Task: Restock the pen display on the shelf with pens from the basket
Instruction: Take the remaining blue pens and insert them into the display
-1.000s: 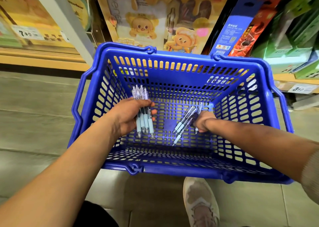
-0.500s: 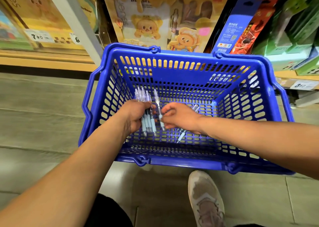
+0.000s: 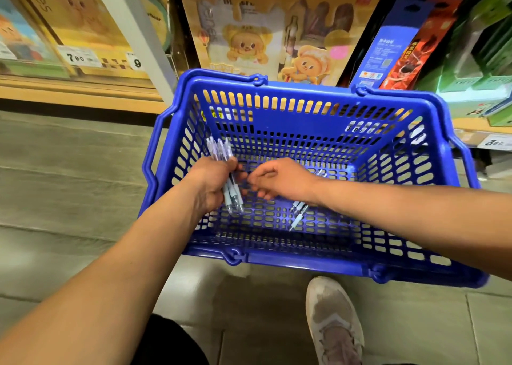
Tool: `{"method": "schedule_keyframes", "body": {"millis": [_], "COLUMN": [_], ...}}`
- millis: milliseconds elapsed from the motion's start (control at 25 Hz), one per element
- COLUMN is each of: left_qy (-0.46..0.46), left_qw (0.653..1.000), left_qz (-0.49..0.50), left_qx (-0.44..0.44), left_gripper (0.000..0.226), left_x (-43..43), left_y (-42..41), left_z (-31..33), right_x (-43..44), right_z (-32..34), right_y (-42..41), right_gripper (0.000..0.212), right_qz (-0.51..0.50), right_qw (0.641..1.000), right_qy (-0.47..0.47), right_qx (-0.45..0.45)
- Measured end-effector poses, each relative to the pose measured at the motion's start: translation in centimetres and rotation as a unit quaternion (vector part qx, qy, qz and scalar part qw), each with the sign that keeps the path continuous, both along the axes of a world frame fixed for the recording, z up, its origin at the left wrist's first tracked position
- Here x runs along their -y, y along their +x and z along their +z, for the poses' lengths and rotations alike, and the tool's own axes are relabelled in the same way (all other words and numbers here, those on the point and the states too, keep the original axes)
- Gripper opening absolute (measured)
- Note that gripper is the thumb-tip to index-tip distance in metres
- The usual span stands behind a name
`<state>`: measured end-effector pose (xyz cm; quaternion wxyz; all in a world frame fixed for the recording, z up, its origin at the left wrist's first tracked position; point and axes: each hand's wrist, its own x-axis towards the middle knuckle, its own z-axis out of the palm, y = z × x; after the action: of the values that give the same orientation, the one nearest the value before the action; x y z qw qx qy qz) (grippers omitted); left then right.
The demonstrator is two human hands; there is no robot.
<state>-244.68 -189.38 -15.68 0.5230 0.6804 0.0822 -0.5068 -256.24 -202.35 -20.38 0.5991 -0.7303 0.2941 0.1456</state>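
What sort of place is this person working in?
Most likely a stationery aisle in a shop. Printed price tags run along the shelf edge, boxed goods with cartoon bears stand above it, and a blue shopping basket holding loose pens sits in front.

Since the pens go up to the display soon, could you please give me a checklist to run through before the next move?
1. Left hand grips the bundle of pens securely: ok, its fingers curl round them.
2. Right hand free for another pick: cannot tell, its fingertips are blurred beside the bundle.
3. Blue basket emptied: not ok, loose pens lie on its floor.
4. Loose pens within reach: ok, they lie just below the right wrist, uncovered.
5. Pen display located: cannot tell from this view.
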Motion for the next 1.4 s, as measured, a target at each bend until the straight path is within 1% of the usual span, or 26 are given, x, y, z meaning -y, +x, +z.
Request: {"method": "schedule_keyframes", "body": {"millis": [40,80,120,160,200,240,280,360,440,560,640,680,720,760,800,840,880,920,1000,1040,1080,1200,1240,1320,1360,1400], "left_qy": [0.007,0.011,0.013,0.016,0.015,0.013,0.009,0.002,-0.005,-0.017,-0.015,-0.011,-0.007,-0.002,0.001,0.003,0.004,0.002,-0.003,-0.006,-0.01,-0.032,-0.037,-0.036,-0.03,-0.022], "left_qw": [1.0,1.0,1.0,1.0,1.0,1.0,0.999,0.999,0.999,0.999,0.999,0.999,0.999,0.999,0.999,0.999,0.999,0.999,0.998,0.997,0.997,0.996,0.996,0.996,0.997,0.998], "left_qz": [0.003,0.003,-0.001,-0.008,-0.015,-0.021,-0.026,-0.031,-0.022,-0.008,-0.007,-0.01,-0.013,-0.016,-0.017,-0.018,-0.018,-0.021,-0.039,-0.05,-0.055,-0.057,-0.063,-0.065,-0.059,-0.052], "left_qx": [0.003,-0.002,-0.01,-0.015,-0.015,-0.017,-0.021,-0.027,-0.031,-0.043,-0.047,-0.046,-0.045,-0.042,-0.039,-0.037,-0.036,-0.038,-0.048,-0.052,-0.053,-0.053,-0.052,-0.042,-0.035,-0.026], "left_gripper": [0.015,0.013,0.015,0.018,0.02,0.021,0.022,0.025,0.025,0.016,0.012,0.011,0.011,0.011,0.011,0.011,0.01,0.01,0.013,0.016,0.019,0.027,0.028,0.032,0.032,0.03], "left_x": [0.0,0.1,0.2,0.2,0.4,0.5,0.7,1.0,1.2,1.3,1.2,1.2,1.2,1.1,1.1,1.1,1.1,1.1,1.3,1.3,1.3,0.9,0.7,0.6,0.6,0.6], "left_y": [0.2,0.3,0.3,0.4,0.4,0.5,0.5,0.6,0.7,0.7,0.7,0.7,0.7,0.7,0.7,0.6,0.5,0.4,-0.1,-0.3,-0.5,-0.6,-0.5,-0.3,-0.2,-0.1], "left_z": [-0.2,-0.3,-0.4,-0.4,-0.4,-0.4,-0.5,-0.7,-1.1,-1.5,-1.7,-1.8,-1.9,-2.0,-2.0,-2.1,-2.1,-2.1,-1.8,-1.6,-1.5,-1.0,-0.8,-0.3,-0.1,-0.1], "right_x": [1.4,2.7,3.8,4.5,4.6,4.8,4.9,4.9,5.1,5.4,6.0,6.4,6.8,7.2,7.3,7.0,6.3,5.3,3.3,2.4,1.7,0.8,0.8,1.3,1.9,2.7], "right_z": [-0.8,-1.7,-2.7,-3.7,-4.6,-5.6,-6.5,-8.0,-8.5,-8.3,-7.8,-7.1,-6.2,-5.2,-4.2,-3.1,-2.1,-1.2,0.4,0.9,1.1,1.2,1.3,1.4,1.1,0.6], "right_y": [-0.2,-0.8,-1.5,-2.5,-3.5,-4.3,-4.8,-5.3,-5.4,-5.2,-5.1,-4.8,-4.4,-4.0,-3.4,-2.7,-2.0,-1.3,0.2,0.8,1.3,1.9,1.9,1.7,1.5,1.2], "right_gripper": [0.021,0.032,0.036,0.032,0.03,0.037,0.044,0.047,0.039,0.036,0.035,0.033,0.032,0.036,0.042,0.043,0.039,0.032,0.021,0.02,0.02,0.019,0.018,0.016,0.015,0.016], "right_qz": [0.019,0.055,0.062,0.056,0.041,0.029,0.016,-0.014,-0.054,-0.089,-0.1,-0.091,-0.059,-0.003,0.041,0.054,0.04,0.018,0.002,0.007,0.014,0.015,0.015,0.008,0.003,-0.002], "right_qw": [0.996,0.98,0.96,0.942,0.926,0.915,0.913,0.923,0.932,0.934,0.931,0.933,0.938,0.942,0.945,0.958,0.977,0.993,0.999,0.998,0.999,0.999,0.999,0.996,0.992,0.992], "right_qy": [-0.057,-0.116,-0.131,-0.128,-0.12,-0.118,-0.114,-0.102,-0.074,-0.001,0.02,-0.002,-0.055,-0.128,-0.184,-0.187,-0.144,-0.07,0.039,0.056,0.047,-0.02,-0.017,0.063,0.109,0.123], "right_qx": [-0.068,-0.151,-0.24,-0.305,-0.355,-0.384,-0.391,-0.372,-0.35,-0.347,-0.35,-0.348,-0.336,-0.312,-0.269,-0.211,-0.151,-0.094,-0.028,-0.007,0.007,0.033,0.044,0.062,0.057,0.036]}}
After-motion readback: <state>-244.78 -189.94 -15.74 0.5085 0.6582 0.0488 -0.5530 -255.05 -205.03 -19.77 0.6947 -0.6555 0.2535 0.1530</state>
